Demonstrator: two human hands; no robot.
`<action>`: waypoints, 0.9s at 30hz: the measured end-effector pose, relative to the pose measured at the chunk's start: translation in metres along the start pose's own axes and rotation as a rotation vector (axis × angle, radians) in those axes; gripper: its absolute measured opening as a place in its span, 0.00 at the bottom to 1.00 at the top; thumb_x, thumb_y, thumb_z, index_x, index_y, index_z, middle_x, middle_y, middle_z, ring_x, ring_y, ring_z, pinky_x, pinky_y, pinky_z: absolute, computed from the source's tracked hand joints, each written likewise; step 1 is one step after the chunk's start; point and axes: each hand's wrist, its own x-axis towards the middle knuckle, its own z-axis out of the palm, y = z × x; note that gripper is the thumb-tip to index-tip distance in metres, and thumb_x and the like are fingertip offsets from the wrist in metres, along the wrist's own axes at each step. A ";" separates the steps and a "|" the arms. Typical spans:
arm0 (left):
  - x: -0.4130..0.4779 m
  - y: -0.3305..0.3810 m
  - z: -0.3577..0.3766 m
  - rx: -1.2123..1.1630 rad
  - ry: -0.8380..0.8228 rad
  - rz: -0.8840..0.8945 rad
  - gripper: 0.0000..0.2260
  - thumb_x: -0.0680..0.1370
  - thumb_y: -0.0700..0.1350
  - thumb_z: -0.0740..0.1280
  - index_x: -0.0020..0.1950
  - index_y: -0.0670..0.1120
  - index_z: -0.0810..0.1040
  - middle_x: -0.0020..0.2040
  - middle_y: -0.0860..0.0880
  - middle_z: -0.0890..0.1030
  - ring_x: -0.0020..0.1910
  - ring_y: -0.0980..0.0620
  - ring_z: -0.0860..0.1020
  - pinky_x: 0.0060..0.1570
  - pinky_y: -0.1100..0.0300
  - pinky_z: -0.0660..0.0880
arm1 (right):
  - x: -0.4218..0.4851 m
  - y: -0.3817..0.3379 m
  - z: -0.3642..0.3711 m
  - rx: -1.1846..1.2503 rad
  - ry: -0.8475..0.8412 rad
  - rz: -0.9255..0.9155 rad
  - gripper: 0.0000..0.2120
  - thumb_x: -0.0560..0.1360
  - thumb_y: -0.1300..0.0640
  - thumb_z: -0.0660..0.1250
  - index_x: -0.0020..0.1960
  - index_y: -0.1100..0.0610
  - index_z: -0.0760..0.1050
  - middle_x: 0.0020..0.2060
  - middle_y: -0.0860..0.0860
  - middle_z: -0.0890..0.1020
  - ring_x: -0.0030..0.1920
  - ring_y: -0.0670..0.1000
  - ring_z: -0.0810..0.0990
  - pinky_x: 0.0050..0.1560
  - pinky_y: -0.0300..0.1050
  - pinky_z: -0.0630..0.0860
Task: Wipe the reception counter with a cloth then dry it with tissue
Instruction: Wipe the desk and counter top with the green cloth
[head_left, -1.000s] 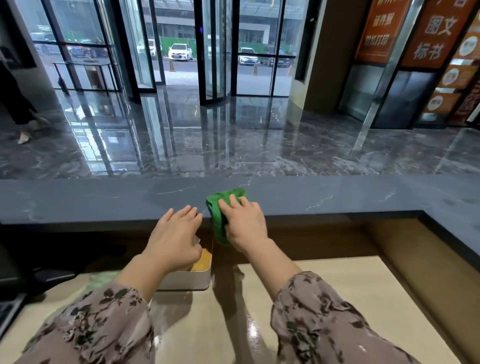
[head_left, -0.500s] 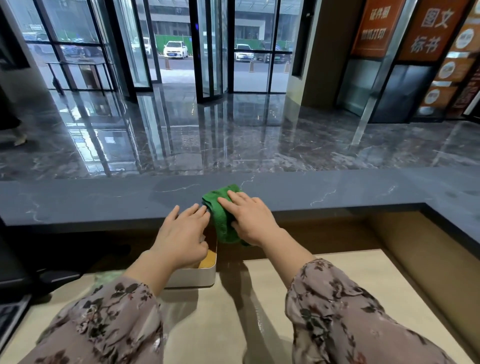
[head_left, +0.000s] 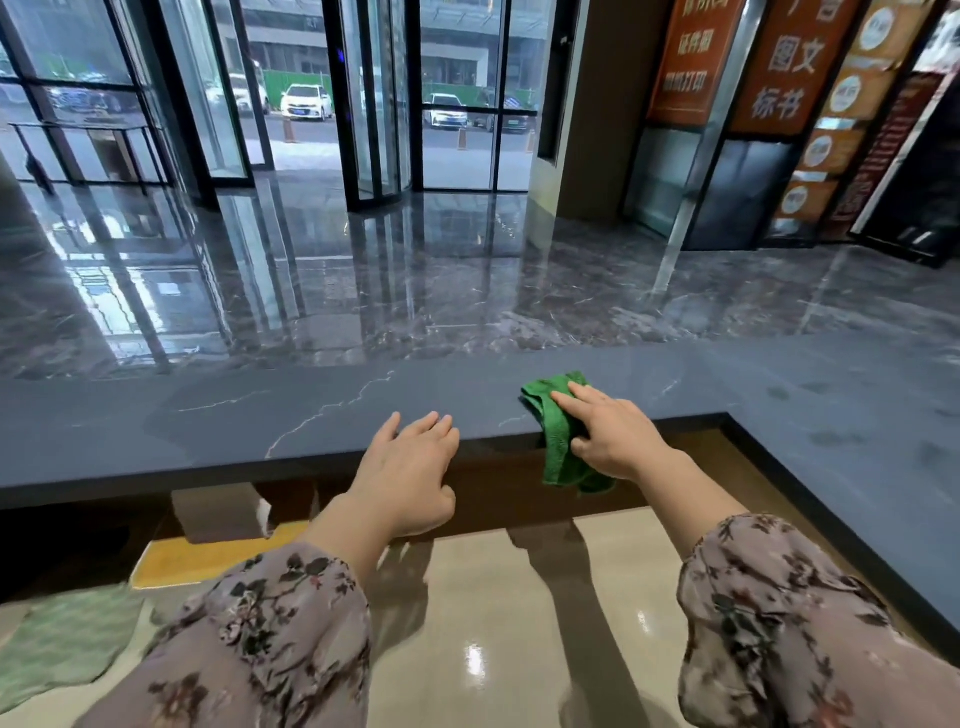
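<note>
The dark grey marble reception counter (head_left: 260, 426) runs across the view and turns toward me on the right. A green cloth (head_left: 556, 431) lies over its near edge, partly hanging down the front. My right hand (head_left: 613, 436) presses flat on the cloth, fingers stretched over it and thumb against its hanging part. My left hand (head_left: 410, 478) rests with spread fingers on the counter's near edge, left of the cloth, holding nothing. A damp sheen shows on the counter left of my left hand.
Below the counter is a glossy beige desk (head_left: 493, 623). A box with a yellow top (head_left: 208, 558) sits on it at the left, beside a pale green cloth (head_left: 62, 644). Beyond the counter lie a polished lobby floor (head_left: 415, 270) and glass doors (head_left: 379, 104).
My right hand has slid the green cloth to the right along the counter edge, away from my left hand. The view has shifted right, so the box now lies further left.
</note>
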 end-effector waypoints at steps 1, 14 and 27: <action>0.009 0.013 0.000 -0.006 0.005 0.010 0.31 0.77 0.48 0.61 0.78 0.47 0.54 0.79 0.49 0.53 0.78 0.52 0.49 0.76 0.48 0.44 | -0.001 0.018 -0.002 -0.008 -0.012 0.022 0.32 0.78 0.54 0.61 0.78 0.47 0.50 0.78 0.49 0.52 0.77 0.50 0.53 0.75 0.48 0.56; 0.102 0.145 0.008 -0.098 0.014 0.053 0.31 0.77 0.48 0.61 0.78 0.48 0.54 0.79 0.49 0.53 0.78 0.52 0.49 0.76 0.50 0.45 | 0.015 0.123 0.000 0.000 -0.097 0.140 0.30 0.81 0.46 0.48 0.79 0.59 0.46 0.78 0.59 0.47 0.78 0.58 0.45 0.76 0.53 0.48; 0.144 0.187 0.005 -0.197 -0.047 -0.075 0.27 0.74 0.45 0.62 0.73 0.45 0.64 0.75 0.47 0.64 0.75 0.49 0.60 0.74 0.53 0.55 | 0.080 0.174 -0.003 0.035 -0.132 0.021 0.28 0.83 0.44 0.44 0.79 0.53 0.42 0.78 0.55 0.42 0.78 0.55 0.40 0.77 0.52 0.43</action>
